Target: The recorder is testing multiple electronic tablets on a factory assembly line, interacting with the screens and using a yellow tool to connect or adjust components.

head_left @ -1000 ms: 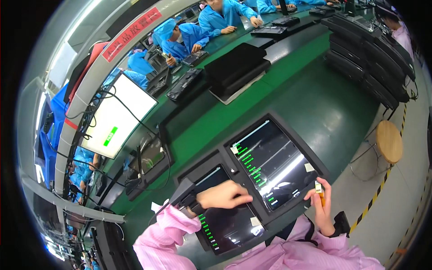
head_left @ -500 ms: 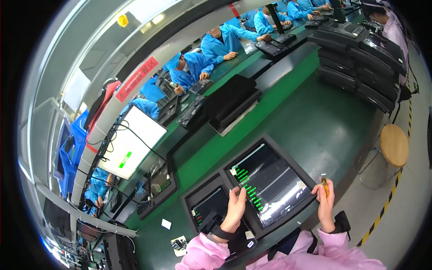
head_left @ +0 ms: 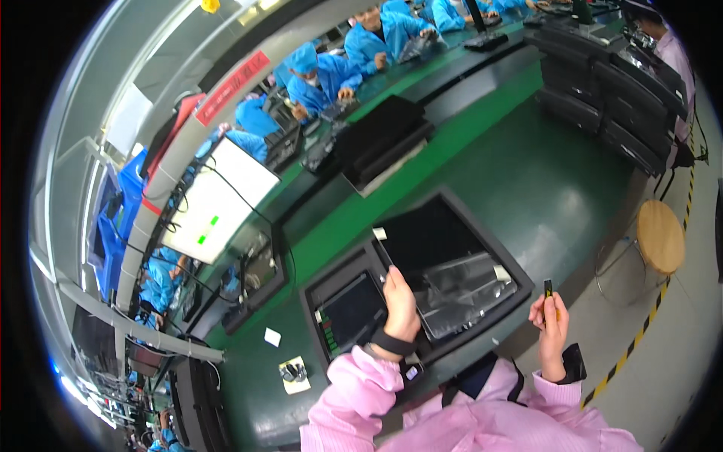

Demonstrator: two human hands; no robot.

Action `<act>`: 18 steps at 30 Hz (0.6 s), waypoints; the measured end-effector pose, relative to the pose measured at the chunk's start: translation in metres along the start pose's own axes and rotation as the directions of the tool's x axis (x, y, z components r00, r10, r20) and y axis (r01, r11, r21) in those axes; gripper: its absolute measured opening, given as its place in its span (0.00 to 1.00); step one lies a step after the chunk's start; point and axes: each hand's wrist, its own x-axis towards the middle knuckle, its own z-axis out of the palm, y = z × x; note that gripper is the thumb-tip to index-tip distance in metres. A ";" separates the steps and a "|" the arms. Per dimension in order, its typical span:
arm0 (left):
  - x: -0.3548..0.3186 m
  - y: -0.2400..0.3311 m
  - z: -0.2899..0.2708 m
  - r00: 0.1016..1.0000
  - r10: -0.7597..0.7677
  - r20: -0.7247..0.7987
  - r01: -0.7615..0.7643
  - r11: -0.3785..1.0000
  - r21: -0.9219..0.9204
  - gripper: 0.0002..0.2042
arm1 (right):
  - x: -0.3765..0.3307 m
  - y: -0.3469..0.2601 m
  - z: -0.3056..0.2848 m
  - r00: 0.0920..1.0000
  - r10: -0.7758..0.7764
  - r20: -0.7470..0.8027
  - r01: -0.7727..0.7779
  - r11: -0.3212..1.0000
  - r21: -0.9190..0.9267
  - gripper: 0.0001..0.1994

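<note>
My left hand has its fingers closed at the left edge of a large tablet, whose dark screen is partly covered by shiny clear film. That tablet lies in the bigger recess of a black tray. A smaller tablet, with green marks along its screen, sits in the left recess, partly behind my left forearm. To the right of the tray, my right hand pinches a small black and yellow stick, which looks like a USB stick, pointing up.
A lit monitor with cables stands at the left. On the green table lie a white card and a yellowish pad. Stacked black trays rise at the far right, near a stool. People in blue work beyond.
The large tablet's screen has gone from lit green lines to dark. My left hand's fingers have closed at its edge. The small tablet's marks turned from mostly red to green.
</note>
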 end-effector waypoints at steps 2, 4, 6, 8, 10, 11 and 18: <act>-0.004 0.011 -0.009 0.995 -0.072 0.063 0.081 0.985 -0.150 0.19 | -0.014 -0.008 -0.007 0.998 -0.012 0.060 0.014 0.999 -0.037 0.16; -0.028 0.037 -0.007 0.969 -0.208 0.134 0.237 0.933 -0.269 0.19 | -0.031 -0.013 -0.016 0.995 0.014 0.098 -0.005 0.996 -0.093 0.16; -0.040 0.029 -0.007 0.962 -0.251 0.105 0.270 0.927 -0.261 0.20 | -0.052 -0.020 -0.027 0.978 0.028 0.207 0.005 0.987 -0.160 0.16; -0.050 0.020 -0.005 0.940 -0.308 0.148 0.337 0.906 -0.256 0.22 | -0.069 -0.024 -0.026 0.941 0.095 0.325 -0.036 0.983 -0.182 0.17; -0.043 0.013 -0.023 0.772 -0.345 0.533 0.551 0.781 -0.293 0.24 | -0.086 -0.022 -0.018 0.877 0.195 0.438 -0.106 0.970 -0.219 0.17; -0.049 0.024 -0.029 0.743 -0.296 0.600 0.537 0.799 -0.271 0.26 | -0.089 -0.017 -0.015 0.814 0.200 0.545 -0.080 0.969 -0.235 0.12; -0.140 0.079 -0.103 0.904 0.139 0.404 -0.191 0.977 0.090 0.22 | -0.130 0.029 0.050 0.688 0.336 0.643 -0.294 0.939 -0.176 0.12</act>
